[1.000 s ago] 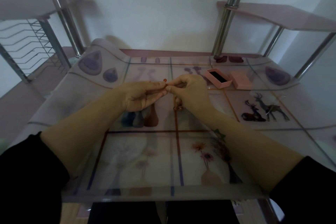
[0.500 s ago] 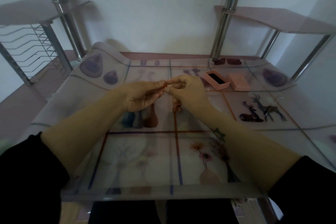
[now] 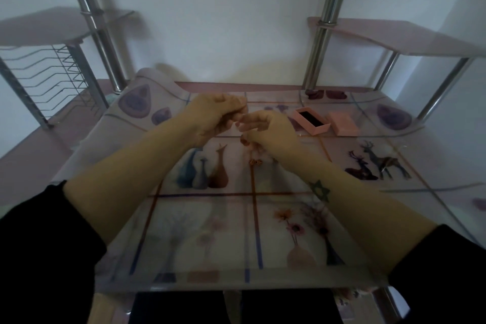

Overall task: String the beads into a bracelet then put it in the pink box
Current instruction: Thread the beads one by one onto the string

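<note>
Both hands (image 3: 244, 123) pinch fingers (image 3: 242, 126) together on beaded string (image 3: 255, 162) above table (image 3: 210, 218).

**A dim corner with a glass table and metal shelving**

A plain white wall (image 3: 223, 21) fills the back of the view, lit softly and unevenly, brighter low down near the middle. Before it stands a table (image 3: 210, 279) with a clear top laid over printed pictures of vases, flowers and deer. Two shiny metal posts (image 3: 322, 34) rise from its rear corners, each carrying a pinkish shelf (image 3: 394, 37). A wire rack (image 3: 52, 76) hangs below the left shelf.
</note>
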{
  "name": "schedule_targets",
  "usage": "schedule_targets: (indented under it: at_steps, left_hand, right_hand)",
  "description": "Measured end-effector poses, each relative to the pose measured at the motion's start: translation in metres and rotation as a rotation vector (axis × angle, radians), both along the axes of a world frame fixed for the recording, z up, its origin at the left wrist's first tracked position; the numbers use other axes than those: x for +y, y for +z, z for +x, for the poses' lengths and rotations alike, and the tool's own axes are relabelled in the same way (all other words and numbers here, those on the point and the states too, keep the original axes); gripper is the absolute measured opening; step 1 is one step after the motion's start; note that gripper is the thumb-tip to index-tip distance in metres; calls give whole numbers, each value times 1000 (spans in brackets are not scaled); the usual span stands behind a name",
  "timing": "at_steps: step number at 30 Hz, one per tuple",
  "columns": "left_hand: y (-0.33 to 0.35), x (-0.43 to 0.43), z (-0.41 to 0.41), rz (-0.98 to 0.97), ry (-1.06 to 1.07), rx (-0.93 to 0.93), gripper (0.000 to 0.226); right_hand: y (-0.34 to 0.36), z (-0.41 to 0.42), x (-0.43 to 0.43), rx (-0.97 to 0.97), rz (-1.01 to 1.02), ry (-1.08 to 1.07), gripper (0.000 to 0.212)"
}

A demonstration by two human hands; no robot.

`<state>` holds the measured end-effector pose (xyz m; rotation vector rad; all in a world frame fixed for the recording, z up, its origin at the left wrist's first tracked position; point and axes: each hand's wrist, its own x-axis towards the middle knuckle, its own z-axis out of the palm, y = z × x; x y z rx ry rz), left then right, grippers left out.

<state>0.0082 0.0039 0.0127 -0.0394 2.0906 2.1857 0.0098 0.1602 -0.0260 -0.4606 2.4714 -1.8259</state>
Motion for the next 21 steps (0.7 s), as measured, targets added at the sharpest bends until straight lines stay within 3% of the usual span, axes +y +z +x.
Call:
schedule_targets:
  at_steps: [5, 10, 14, 21]
  left_hand:
    - [6, 7, -3, -159, 48, 141, 13]
    - [-5, 4, -10, -314, 113, 184, 11]
    - [-18, 3, -12, -368, 126, 104, 10]
    - [-19, 7, -4, -674, -224, -95, 3]
  right_hand:
    - [14, -1, 0, -115, -228, 48, 27]
    - [7, -7, 2, -126, -216, -55, 18]
    - [-1, -15, 6, -81, -106, -124, 8]
    - [-3, -20, 4, -58, -22, -163, 8]
